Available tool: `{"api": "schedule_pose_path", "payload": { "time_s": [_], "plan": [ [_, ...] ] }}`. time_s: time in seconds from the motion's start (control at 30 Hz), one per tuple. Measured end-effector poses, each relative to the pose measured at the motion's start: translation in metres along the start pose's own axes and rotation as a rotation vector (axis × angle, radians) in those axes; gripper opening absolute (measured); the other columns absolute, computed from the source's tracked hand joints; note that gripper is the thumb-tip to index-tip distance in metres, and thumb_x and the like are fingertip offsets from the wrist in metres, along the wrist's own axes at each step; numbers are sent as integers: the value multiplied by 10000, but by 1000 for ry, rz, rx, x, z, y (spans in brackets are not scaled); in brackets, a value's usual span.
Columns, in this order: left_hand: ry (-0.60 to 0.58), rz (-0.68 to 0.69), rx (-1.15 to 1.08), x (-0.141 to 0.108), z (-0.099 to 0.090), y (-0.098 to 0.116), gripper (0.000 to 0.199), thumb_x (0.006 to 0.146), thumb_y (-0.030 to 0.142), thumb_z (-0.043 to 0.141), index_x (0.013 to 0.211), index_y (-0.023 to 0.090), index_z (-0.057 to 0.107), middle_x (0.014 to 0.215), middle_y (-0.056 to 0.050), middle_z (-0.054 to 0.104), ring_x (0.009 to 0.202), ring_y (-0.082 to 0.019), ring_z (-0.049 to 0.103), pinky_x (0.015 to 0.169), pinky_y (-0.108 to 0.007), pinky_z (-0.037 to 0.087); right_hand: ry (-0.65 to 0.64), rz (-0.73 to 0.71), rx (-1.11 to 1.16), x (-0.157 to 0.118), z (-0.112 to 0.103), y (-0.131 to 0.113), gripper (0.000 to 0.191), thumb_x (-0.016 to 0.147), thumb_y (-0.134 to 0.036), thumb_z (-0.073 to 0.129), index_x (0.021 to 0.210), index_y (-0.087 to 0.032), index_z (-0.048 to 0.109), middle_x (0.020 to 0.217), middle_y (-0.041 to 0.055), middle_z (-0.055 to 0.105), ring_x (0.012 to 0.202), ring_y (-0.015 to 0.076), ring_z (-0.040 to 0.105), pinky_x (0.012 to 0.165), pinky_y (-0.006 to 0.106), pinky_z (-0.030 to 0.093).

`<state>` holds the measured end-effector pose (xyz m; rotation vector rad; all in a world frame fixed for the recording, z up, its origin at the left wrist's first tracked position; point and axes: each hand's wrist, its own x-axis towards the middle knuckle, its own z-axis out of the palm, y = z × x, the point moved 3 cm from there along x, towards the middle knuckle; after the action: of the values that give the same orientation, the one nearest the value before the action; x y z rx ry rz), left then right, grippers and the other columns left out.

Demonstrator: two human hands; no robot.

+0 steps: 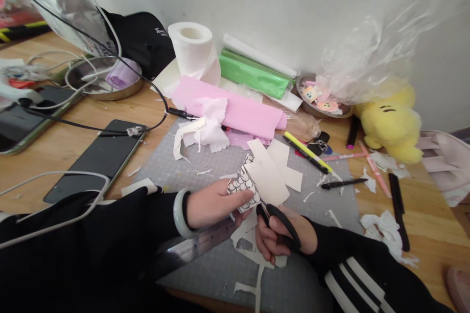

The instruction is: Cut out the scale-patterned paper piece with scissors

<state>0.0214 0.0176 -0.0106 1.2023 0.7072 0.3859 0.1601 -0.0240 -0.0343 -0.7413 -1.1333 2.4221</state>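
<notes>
Pinched between thumb and fingers of my left hand point(216, 204) is a piece of paper point(240, 183) with a black scale-like pattern drawn on it. My right hand point(273, 234) grips black-handled scissors point(290, 225), their blades up against the edge of the patterned paper. Just beyond lie plain cream paper strips point(268, 171), crossed over each other. Below my hands are cut paper scraps point(259, 259) on the grey cutting mat point(220, 279). A clear ruler point(200, 247) lies partly under my left wrist.
Pink paper point(231, 110), a tissue roll point(193, 51) and a green pack point(253, 73) stand at the back. A yellow highlighter point(304, 151), black pens point(345, 183) and a yellow plush toy point(391, 124) are at right. A phone point(97, 161) and cables lie left.
</notes>
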Motion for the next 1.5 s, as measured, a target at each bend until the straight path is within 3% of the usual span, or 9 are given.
{"api": "schedule_pose_path", "payload": {
  "time_s": [0.57, 1.17, 1.5],
  "plan": [
    [-116, 62, 145, 0, 1, -5, 530, 883, 532, 317, 612, 138, 545, 546, -5, 537, 540, -111, 520, 563, -214, 423, -15, -3, 9, -1, 0, 2, 538, 737, -655, 512, 580, -157, 383, 370, -35, 401, 476, 95, 518, 436, 193, 459],
    [-49, 65, 195, 1, 0, -2, 486, 884, 471, 339, 583, 146, 538, 541, -9, 549, 539, -112, 529, 578, -217, 435, 82, 63, 42, 0, 1, -2, 502, 742, -597, 556, 566, -150, 410, 355, -30, 420, 442, 95, 515, 424, 193, 443],
    [-55, 67, 233, 1, 0, 0, 485, 885, 449, 336, 559, 148, 533, 533, -8, 547, 526, -106, 518, 578, -217, 434, 74, 83, 35, 0, 1, -3, 498, 734, -593, 563, 554, -149, 425, 347, -28, 427, 448, 104, 523, 429, 203, 444]
  ]
}}
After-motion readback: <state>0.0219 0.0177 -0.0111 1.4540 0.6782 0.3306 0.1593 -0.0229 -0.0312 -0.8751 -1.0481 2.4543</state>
